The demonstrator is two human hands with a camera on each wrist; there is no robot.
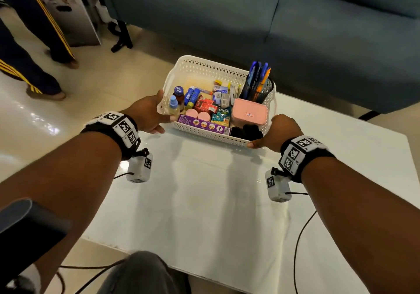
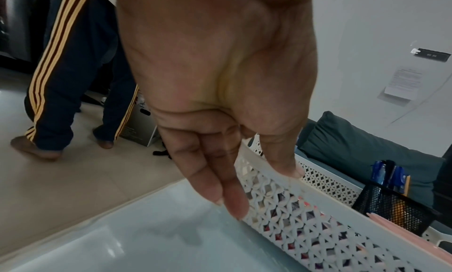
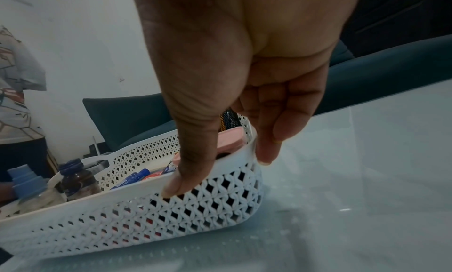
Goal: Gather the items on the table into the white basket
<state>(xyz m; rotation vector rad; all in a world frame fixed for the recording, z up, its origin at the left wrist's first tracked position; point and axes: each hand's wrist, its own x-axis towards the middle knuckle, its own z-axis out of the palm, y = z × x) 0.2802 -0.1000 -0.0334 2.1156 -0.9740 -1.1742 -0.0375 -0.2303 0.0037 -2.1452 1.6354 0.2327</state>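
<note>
The white basket (image 1: 204,63) stands at the far edge of the white table (image 1: 216,202), full of items: a pink box (image 1: 248,111), a black mesh pen holder (image 1: 260,91), a purple carton (image 1: 202,126), bottles (image 1: 178,94) and small packets. My left hand (image 1: 156,114) holds the near left corner, thumb on the rim and fingers down the outer wall (image 2: 305,228). At the near right corner my right hand (image 1: 264,134) grips the basket (image 3: 122,228), thumb (image 3: 176,185) over the front rim, fingers round the side. No loose items show on the table.
A blue-grey sofa (image 1: 295,32) runs close behind the basket. Another person's legs in striped trousers (image 1: 34,34) stand on the tiled floor at the left, beside a cardboard box (image 1: 70,14). Black cables (image 1: 300,237) trail from my wrists over the table's near edge.
</note>
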